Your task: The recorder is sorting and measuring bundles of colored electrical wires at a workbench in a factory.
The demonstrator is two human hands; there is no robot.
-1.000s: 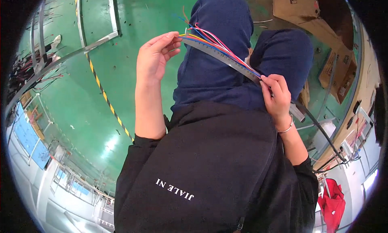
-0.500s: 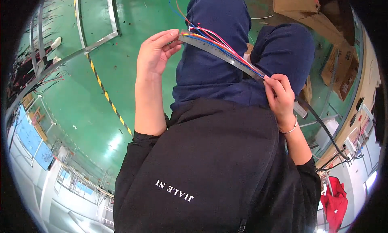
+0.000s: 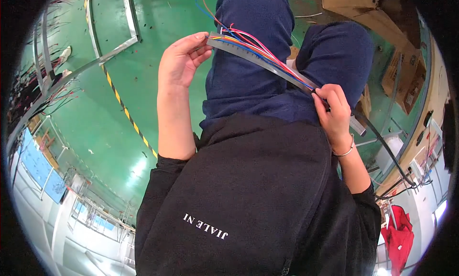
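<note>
**Holding a steel ruler against a bundle of coloured wires**

Holding item one, you have a long grey metal ruler (image 3: 267,64) stretched at a slant between your two hands, above your dark blue trouser legs (image 3: 253,60).

- Left hand (image 3: 179,60): raised at the ruler's upper end; thumb and fingertips (image 3: 203,39) are pinched closed on that end, where the loose wire tips fan out.
- Right hand (image 3: 333,108): lower and further right; fingers (image 3: 330,96) are curled tight around the ruler and the wires together, with a thin bracelet (image 3: 345,151) on the wrist. A short stub of the ruler sticks out beyond this hand.
- Coloured wires (image 3: 260,49): red, pink, orange and blue strands lying along the ruler's face, touching it from hand to hand; their free ends splay past your left fingertips.
- Black cable (image 3: 389,154): runs on from below your right hand, curving away toward the right.
- Surroundings: green floor (image 3: 143,51) with a yellow-and-black stripe (image 3: 129,115); metal frame rails (image 3: 95,63) to the left; cardboard boxes (image 3: 373,8) at upper right; a red garment (image 3: 399,233) at lower right.
</note>
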